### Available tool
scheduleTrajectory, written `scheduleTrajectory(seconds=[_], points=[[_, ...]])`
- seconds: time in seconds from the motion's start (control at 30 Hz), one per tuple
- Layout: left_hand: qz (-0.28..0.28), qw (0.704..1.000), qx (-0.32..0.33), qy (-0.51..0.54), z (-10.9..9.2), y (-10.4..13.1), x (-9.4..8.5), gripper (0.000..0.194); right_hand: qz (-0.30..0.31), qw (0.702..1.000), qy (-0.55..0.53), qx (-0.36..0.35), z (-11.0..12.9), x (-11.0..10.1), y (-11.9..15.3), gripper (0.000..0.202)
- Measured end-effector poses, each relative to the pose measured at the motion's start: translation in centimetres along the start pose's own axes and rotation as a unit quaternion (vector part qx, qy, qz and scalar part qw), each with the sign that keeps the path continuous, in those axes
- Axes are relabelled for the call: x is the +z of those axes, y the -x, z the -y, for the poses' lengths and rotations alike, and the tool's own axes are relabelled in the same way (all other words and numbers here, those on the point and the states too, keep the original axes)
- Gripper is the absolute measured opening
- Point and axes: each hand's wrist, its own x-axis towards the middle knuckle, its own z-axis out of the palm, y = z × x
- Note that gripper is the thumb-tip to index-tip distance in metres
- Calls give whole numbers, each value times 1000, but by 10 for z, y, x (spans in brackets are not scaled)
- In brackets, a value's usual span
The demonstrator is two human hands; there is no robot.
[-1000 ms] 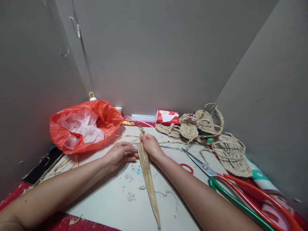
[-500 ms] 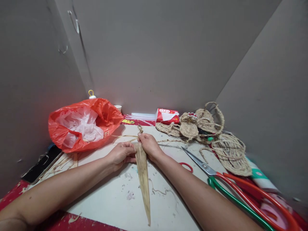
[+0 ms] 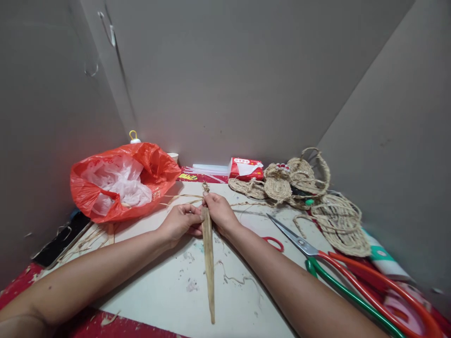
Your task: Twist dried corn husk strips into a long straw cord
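Note:
A long, tapering strip of dried leaf (image 3: 208, 263) hangs down toward me over the white board, its point at the near end. My left hand (image 3: 181, 221) pinches its upper left edge between thumb and fingers. Close against it, my right hand (image 3: 217, 211) is closed on the strip's top end, where a knotted bit of cord (image 3: 205, 187) sticks out beyond the fingers. Thin fibre strands run off to the left, and a twisted cord (image 3: 252, 204) stretches away to the right. Just how the strip and cord join is hidden by my fingers.
Large scissors (image 3: 306, 249) with red and green handles lie at right, beside a small red-handled pair (image 3: 274, 243). Woven straw pieces (image 3: 338, 220) and a red tissue pack (image 3: 245, 169) stand behind. A red plastic bag (image 3: 105, 188) sits at left. Grey walls enclose the table.
The leaf strip looks narrower, folded or turned between my fingers, and its lower tip has swung slightly left. My left hand has shifted a little to the right.

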Motion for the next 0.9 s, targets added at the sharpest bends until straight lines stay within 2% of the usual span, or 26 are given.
scheduleTrajectory(seconds=[0.17, 0.27, 0.6, 0.8, 0.9], points=[[7, 1000, 22, 2, -1, 1, 7, 13, -18, 999, 38, -28, -3, -2, -5, 35], [-1, 1000, 10, -7, -1, 0, 8, 16, -21, 997, 57, -38, -3, -1, -5, 35], [-7, 1000, 2, -22, -3, -3, 4, 13, -18, 994, 92, -50, -3, -1, -3, 34], [0, 999, 41, -8, 2, -6, 9, 17, -16, 993, 108, -45, 0, -2, -5, 32], [25, 995, 88, 26, -4, 1, 8, 18, -13, 993, 106, -41, -1, -2, -6, 32]])
